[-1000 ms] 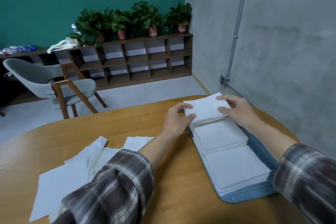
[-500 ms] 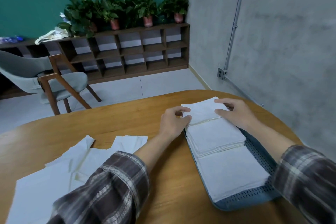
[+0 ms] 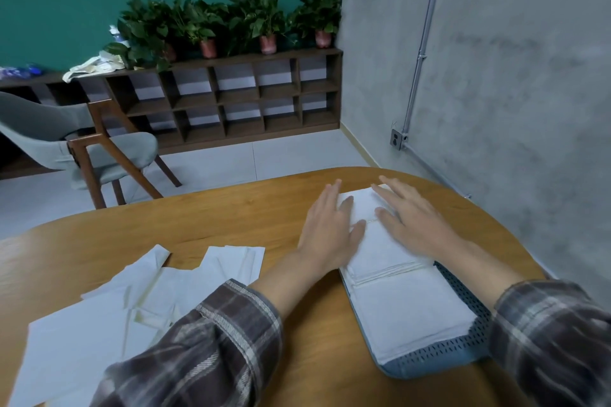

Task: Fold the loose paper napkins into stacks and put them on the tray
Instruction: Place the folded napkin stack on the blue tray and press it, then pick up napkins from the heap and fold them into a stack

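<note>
So there's this big oval light-wood table, with the person sitting at its 6 o'clock in a plaid shirt. Next biggest thing is the messy spread of loose white paper napkins lying flat and overlapping at around 8 o'clock on the table, partly hidden behind the left sleeve.

Over at roughly 3 o'clock there's a long blue perforated plastic tray, running from near the person out toward the far edge. It's carrying three folded white napkin stacks in a row, touching end to end: the near stack at the tray's 6 o'clock end, the middle stack, and the far stack at the 12 o'clock end.

Both hands are on that far stack, not grabbing anything. The right hand lies flat, fingers straight, palm down on top of it (a bit blurry). The left hand is flat too, fingers out, pressing along the stack's 9 o'clock edge, half on the table.
</note>
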